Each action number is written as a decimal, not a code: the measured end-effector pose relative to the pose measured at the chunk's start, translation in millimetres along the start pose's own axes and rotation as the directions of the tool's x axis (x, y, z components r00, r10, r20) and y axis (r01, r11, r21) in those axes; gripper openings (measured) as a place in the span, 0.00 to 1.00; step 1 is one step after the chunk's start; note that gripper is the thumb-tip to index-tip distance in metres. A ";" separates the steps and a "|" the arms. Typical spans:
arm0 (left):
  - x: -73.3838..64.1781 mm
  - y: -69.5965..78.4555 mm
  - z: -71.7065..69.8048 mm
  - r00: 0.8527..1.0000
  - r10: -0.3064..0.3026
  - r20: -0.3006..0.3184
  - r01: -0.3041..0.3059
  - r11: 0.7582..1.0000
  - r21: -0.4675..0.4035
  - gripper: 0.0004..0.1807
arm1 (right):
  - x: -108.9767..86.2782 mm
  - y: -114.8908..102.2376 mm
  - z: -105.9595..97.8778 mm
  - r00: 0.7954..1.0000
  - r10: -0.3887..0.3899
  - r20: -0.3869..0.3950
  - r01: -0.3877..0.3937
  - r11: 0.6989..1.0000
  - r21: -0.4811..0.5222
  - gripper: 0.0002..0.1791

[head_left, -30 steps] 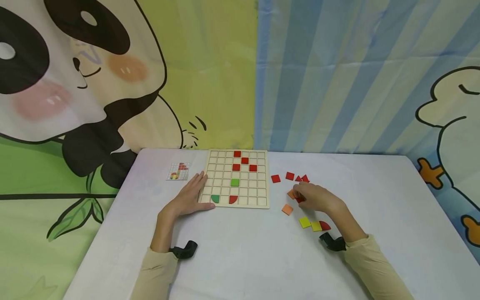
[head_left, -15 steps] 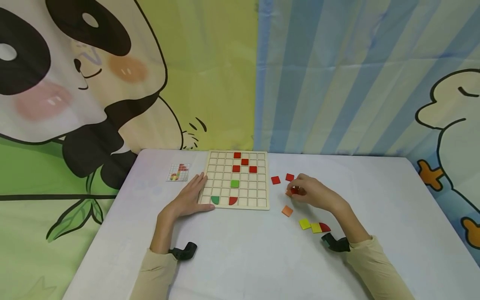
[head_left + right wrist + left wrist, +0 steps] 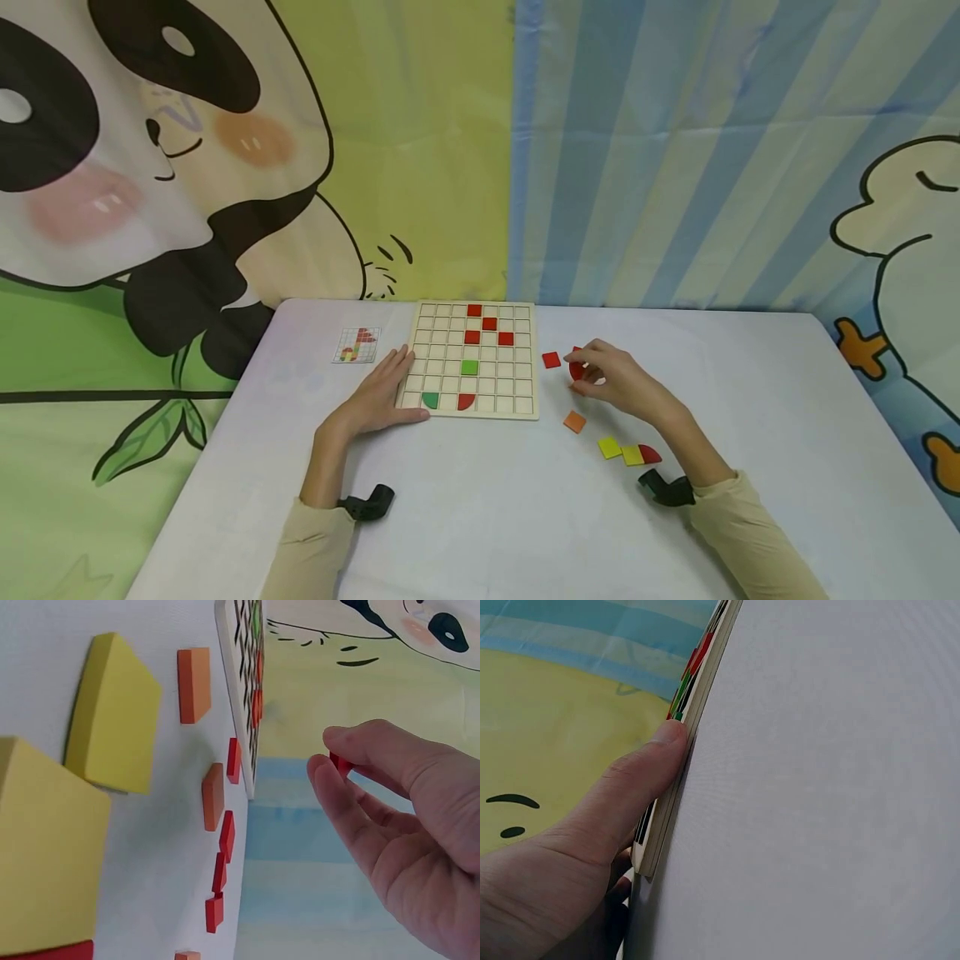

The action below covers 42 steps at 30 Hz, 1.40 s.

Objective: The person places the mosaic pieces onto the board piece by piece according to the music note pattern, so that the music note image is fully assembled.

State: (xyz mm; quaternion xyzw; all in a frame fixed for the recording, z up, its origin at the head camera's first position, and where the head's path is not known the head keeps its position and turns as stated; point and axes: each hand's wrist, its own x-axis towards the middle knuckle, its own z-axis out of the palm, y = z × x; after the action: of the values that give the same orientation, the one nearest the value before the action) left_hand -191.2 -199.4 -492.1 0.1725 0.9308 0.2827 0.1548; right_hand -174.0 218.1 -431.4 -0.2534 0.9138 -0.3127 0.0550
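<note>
My left hand (image 3: 371,398) rests against the left edge of a wooden grid board (image 3: 512,383), fingers extended. In the left wrist view its thumb (image 3: 641,772) lies on the board's front edge. Several red square tiles, a green square (image 3: 469,367), a green quarter-circle (image 3: 430,400) and a red quarter-circle (image 3: 466,402) sit in the board's cells. Right of the board, my right hand (image 3: 626,379) pinches another red tile (image 3: 576,372) between thumb and fingers, raised off the table. It looks like a quarter-circle; the fingers cover most of it in the right wrist view.
A printed pattern card (image 3: 356,344) lies left of the board. Loose tiles lie to its right: a red square (image 3: 551,360), an orange square (image 3: 574,422), two yellow squares (image 3: 610,447) and a red quarter-circle (image 3: 649,453). The right wrist view shows more red and orange tiles (image 3: 213,796).
My right hand has picked up the red tile from the loose pieces and moved it slightly left, towards the board. My left hand stays where it was.
</note>
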 end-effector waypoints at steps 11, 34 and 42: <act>0.7 -0.7 0.5 1.000 0.004 0.002 -0.004 1.000 0.023 0.63 | 0.4 -7.7 11.3 0.990 -0.113 -0.084 0.105 0.990 -0.090 0.16; -0.7 -0.3 -0.3 1.000 -0.002 0.007 0.002 1.000 0.008 0.63 | 7.8 -6.2 27.1 0.894 -0.357 -0.269 0.354 0.933 -0.064 0.11; 1.2 -3.4 0.9 1.000 0.007 0.001 -0.007 1.000 0.005 0.63 | 17.9 -17.1 35.1 0.923 -0.311 -0.227 0.313 0.949 -0.029 0.17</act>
State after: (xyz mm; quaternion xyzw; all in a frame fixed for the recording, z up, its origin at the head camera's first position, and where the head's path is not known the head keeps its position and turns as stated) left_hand -192.7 -201.1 -495.0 0.1763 0.9309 0.2806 0.1536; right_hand -173.1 178.5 -448.2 -0.3578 0.8608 -0.3479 -0.1000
